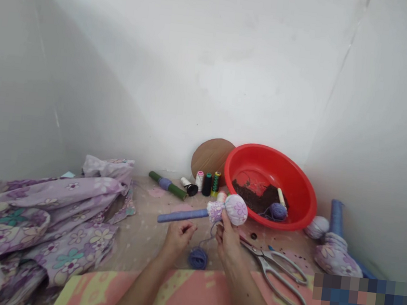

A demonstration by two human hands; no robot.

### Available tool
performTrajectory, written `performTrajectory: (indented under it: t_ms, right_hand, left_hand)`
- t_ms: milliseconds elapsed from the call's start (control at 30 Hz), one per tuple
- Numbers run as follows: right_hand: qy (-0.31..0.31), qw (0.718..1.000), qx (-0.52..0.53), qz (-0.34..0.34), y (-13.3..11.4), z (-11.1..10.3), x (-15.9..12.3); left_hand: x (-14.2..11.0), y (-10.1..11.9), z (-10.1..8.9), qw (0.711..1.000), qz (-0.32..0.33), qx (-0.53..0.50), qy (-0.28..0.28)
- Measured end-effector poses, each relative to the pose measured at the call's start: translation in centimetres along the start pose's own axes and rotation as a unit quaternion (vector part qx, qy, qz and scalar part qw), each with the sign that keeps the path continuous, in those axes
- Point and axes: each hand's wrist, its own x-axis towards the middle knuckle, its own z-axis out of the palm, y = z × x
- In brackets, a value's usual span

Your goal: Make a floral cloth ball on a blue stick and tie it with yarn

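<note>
My right hand grips a stick with a cloth-covered ball head, its thumb up against the flowered ball. A gathered cloth frill sits below the ball, and the blue yarn-wrapped stick points out to the left. Just under that stick is my left hand, its fingers curled into a pinch; what they hold, if anything, is hidden. Between my forearms lies a ball of blue-purple yarn, with a loose strand rising toward my right hand.
Large scissors lie at right. Behind them, a red basin leans, holding dark soil and yarn. Thread spools, a green yarn-wound stick and a cardboard disc are along the wall. Flowered cloth is heaped left.
</note>
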Motion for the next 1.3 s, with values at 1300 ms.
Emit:
performTrajectory:
  t_ms: [1300]
  right_hand:
    - [0.001,0.998,0.014,0.069,1.1,0.0,-0.6]
  left_hand:
    - [-1.9,1.2,4.3,0.981,-0.109,-0.121,-0.107]
